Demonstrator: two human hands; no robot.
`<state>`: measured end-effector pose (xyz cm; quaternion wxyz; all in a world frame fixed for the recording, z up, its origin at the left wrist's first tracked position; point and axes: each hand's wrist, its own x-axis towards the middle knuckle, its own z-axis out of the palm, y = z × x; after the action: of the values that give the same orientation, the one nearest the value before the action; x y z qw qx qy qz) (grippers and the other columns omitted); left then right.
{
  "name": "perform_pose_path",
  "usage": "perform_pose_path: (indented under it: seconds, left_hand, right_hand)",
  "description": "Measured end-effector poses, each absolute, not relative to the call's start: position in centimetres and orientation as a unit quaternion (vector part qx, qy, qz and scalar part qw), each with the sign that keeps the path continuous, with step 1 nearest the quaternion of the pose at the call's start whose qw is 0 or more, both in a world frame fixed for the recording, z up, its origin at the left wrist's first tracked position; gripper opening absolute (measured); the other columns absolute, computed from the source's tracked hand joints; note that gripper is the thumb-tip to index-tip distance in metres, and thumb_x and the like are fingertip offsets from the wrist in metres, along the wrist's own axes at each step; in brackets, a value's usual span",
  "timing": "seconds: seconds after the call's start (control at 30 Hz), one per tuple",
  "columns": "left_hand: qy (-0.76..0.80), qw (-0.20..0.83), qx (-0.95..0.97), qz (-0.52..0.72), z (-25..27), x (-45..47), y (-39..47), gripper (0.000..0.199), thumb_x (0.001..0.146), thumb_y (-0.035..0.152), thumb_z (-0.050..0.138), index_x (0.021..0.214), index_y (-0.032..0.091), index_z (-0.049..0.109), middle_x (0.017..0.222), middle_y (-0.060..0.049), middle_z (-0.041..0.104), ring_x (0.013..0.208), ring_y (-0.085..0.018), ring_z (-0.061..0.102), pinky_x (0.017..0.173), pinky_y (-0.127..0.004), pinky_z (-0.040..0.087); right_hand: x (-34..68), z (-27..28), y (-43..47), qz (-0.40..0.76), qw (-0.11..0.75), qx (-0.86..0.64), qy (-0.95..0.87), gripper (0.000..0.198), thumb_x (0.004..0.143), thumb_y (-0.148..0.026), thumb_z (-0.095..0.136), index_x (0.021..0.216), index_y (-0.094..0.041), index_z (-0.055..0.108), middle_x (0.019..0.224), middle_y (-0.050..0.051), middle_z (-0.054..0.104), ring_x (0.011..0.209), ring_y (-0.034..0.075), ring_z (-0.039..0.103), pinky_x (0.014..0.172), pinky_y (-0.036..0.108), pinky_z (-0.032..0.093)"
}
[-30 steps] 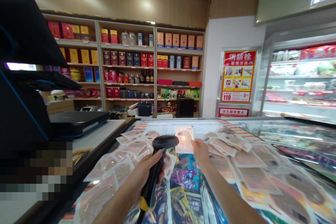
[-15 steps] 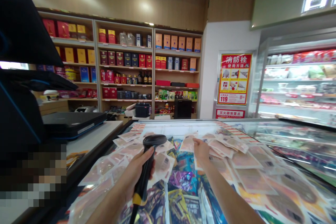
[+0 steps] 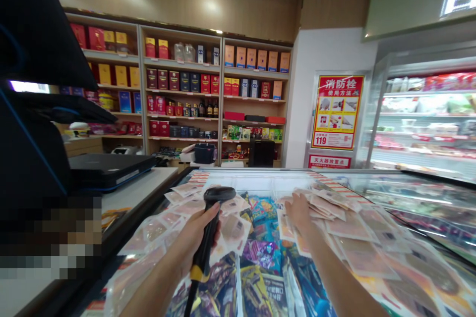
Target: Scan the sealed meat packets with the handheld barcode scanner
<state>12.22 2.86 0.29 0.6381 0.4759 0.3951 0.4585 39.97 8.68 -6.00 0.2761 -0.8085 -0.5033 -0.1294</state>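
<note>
My left hand (image 3: 204,223) is wrapped round the handle of a black handheld barcode scanner (image 3: 208,242) with a yellow band near its cord end. The scanner's head points forward over the left spread of flat clear packets (image 3: 234,230). My right hand (image 3: 299,213) rests on the right spread of similar flat packets (image 3: 349,228), its fingers stretched forward and slightly apart. A packet edge shows just left of those fingertips. What lies under the palm is hidden. Between the two spreads, colourful wrapped snacks (image 3: 260,252) show inside the freezer below.
The freezer (image 3: 256,178) has a pale far rim. A dark checkout screen (image 3: 40,34) and a black flat device (image 3: 111,168) stand on the left counter. Shelves of boxed goods (image 3: 182,81) line the back wall; a lit refrigerated case (image 3: 431,119) stands at right.
My right hand has moved right with a packet, from over the gap onto the right spread, and its pinch has loosened. The left hand keeps the scanner in about the same place.
</note>
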Motion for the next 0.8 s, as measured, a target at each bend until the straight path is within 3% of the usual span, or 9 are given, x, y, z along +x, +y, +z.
perform_pose_path:
  seconds: [0.1, 0.2, 0.37, 0.5, 0.63, 0.7, 0.8]
  left_hand:
    - [0.385, 0.636, 0.483, 0.463, 0.2, 12.2, 3.0, 0.031, 0.061, 0.044, 0.056, 0.068, 0.016, 0.044, 0.049, 0.005, 0.046, 0.036, -0.006, 0.041, 0.038, -0.019, 0.031]
    - [0.39, 0.64, 0.48, 0.455, 0.0, 12.1, 3.3, 0.033, 0.059, 0.045, 0.057, 0.068, 0.016, 0.045, 0.049, 0.005, 0.046, 0.037, -0.007, 0.042, 0.037, -0.019, 0.03]
    - [0.384, 0.646, 0.484, 0.45, 0.0, 12.0, 3.3, 0.032, 0.061, 0.045, 0.056, 0.067, 0.016, 0.045, 0.048, 0.004, 0.046, 0.037, -0.006, 0.042, 0.038, -0.019, 0.03]
    - [0.379, 0.659, 0.476, 0.443, 0.3, 11.9, 3.0, 0.031, 0.061, 0.045, 0.056, 0.063, 0.016, 0.044, 0.045, 0.005, 0.044, 0.035, -0.006, 0.039, 0.036, -0.018, 0.029]
    - [0.389, 0.664, 0.468, 0.434, 0.5, 12.0, 2.9, 0.032, 0.06, 0.045, 0.056, 0.063, 0.016, 0.044, 0.043, 0.005, 0.044, 0.034, -0.006, 0.039, 0.036, -0.019, 0.028]
    - [0.394, 0.664, 0.467, 0.43, 0.4, 12.0, 2.9, 0.032, 0.061, 0.046, 0.055, 0.062, 0.016, 0.044, 0.043, 0.005, 0.044, 0.033, -0.006, 0.038, 0.036, -0.019, 0.028]
    - [0.392, 0.657, 0.475, 0.435, 0.2, 12.1, 2.9, 0.032, 0.062, 0.046, 0.054, 0.063, 0.015, 0.044, 0.045, 0.004, 0.045, 0.035, -0.006, 0.04, 0.037, -0.019, 0.029]
  right_hand:
    - [39.4, -5.9, 7.9, -0.147, 0.232, -0.797, -0.538, 0.037, 0.072, -0.023, 0.039, 0.101, -0.006, 0.053, 0.099, 0.014, 0.057, 0.104, 0.022, 0.043, 0.088, 0.03, 0.027]
    - [38.5, -5.4, 7.3, -0.152, 0.218, -0.786, -0.558, 0.038, 0.073, -0.025, 0.038, 0.102, -0.004, 0.053, 0.098, 0.016, 0.058, 0.101, 0.023, 0.045, 0.089, 0.031, 0.026]
    - [34.1, -5.3, 6.7, -0.047, 0.311, -0.715, -0.624, 0.039, 0.073, -0.036, 0.041, 0.1, -0.012, 0.055, 0.102, 0.012, 0.057, 0.099, 0.022, 0.047, 0.084, 0.029, 0.03]
    - [29.8, -6.2, 6.2, 0.077, 0.296, -0.659, -0.687, 0.049, 0.056, -0.043, 0.057, 0.1, -0.021, 0.053, 0.091, 0.005, 0.061, 0.088, 0.021, 0.052, 0.072, 0.028, 0.035]
    - [28.4, -6.7, 6.0, 0.072, 0.27, -0.665, -0.693, 0.062, 0.043, -0.036, 0.066, 0.102, -0.021, 0.051, 0.095, 0.006, 0.058, 0.091, 0.022, 0.05, 0.07, 0.029, 0.035]
    - [28.7, -6.6, 6.1, 0.09, 0.293, -0.657, -0.689, 0.054, 0.042, -0.031, 0.067, 0.093, -0.02, 0.055, 0.088, 0.004, 0.06, 0.086, 0.021, 0.051, 0.067, 0.028, 0.036]
    - [29.8, -6.1, 6.2, 0.187, 0.328, -0.635, -0.674, 0.022, 0.045, -0.024, 0.063, 0.065, -0.017, 0.059, 0.061, -0.001, 0.059, 0.065, 0.017, 0.053, 0.055, 0.024, 0.036]
